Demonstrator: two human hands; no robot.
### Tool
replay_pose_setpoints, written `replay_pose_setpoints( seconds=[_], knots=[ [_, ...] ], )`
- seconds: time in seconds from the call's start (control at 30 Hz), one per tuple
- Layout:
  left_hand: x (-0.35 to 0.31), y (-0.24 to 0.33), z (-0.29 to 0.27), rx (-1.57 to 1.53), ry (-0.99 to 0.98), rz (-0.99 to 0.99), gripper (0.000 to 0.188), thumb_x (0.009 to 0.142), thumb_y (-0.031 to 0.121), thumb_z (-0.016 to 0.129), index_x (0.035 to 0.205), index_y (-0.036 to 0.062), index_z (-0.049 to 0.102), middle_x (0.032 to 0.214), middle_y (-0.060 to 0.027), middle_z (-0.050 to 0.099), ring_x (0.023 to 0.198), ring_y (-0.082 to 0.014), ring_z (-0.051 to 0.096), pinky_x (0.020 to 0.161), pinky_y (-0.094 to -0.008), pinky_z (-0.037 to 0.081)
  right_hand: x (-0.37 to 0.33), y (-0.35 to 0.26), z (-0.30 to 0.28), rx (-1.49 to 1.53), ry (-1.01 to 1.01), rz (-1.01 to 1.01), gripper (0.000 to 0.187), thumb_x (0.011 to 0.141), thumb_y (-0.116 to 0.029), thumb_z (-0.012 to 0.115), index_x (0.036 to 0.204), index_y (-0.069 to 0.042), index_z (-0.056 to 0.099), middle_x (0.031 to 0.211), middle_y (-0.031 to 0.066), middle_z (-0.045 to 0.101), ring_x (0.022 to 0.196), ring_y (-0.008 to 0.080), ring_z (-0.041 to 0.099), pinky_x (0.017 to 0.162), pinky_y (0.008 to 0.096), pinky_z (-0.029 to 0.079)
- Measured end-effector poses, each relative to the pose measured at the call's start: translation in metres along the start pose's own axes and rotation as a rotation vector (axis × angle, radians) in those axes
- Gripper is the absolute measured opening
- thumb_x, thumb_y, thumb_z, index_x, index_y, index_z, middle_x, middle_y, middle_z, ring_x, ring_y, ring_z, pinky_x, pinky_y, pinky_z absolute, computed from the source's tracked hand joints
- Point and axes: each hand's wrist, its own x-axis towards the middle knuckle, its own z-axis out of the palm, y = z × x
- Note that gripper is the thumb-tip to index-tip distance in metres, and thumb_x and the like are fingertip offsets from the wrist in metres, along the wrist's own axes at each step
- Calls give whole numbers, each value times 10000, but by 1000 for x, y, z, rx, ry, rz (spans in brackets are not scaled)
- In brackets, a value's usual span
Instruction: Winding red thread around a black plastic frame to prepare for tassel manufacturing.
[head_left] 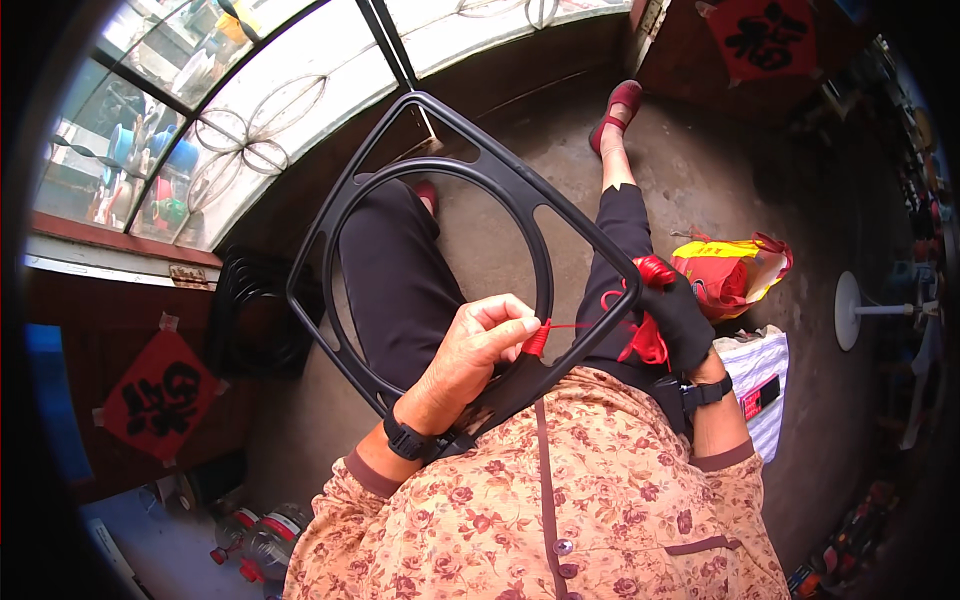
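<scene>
1. Grey floor spreads beneath and beyond the black frame, and from my distant post I see a bright barred window at the upper left of this frame.
2. This frame, with rounded corners and a round ring inside it, is over the lap of the person, tilted, and its near side lies close to the flowered shirt.
3. On the ring, at the side near the right hand, I find a red winding. From it, a thin red thread goes across to the outer bar of the frame.
4. Inside the frame's lower right part, the left hand is bare; its thumb and forefinger are pinched together at the thread, just beside the winding.
5. At the right corner of the frame, the right hand wears a black glove and is closed around a red bundle. Whether it also grips the frame, I cannot tell.
6. Farther right of the frame, a red and yellow bag and a white striped sack are on the floor.
7. Left of the frame, dark stacked things stand below the window.
</scene>
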Motion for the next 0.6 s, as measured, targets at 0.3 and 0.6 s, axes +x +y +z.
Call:
replay_pose_setpoints(
  seconds=[0.3,0.6],
  knots=[
    [6,-1,5,-65,4,-158,99,905,135,632,856,48,627,717,19,619,565,-21,550,520,-152,466,8,-15,30,166,-128,-85,230,891,-173,656,1064,-23,632,897,31,654,825,101,608,709,244,490],
    [5,1,22,-116,-55,-234,232,870,111,674,1080,25,626,946,-24,654,788,-80,611,696,-215,505,25,-31,85,564,-546,-104,378,962,-116,514,1311,21,462,1243,134,568,1122,217,583,973,317,486]
  ],
)
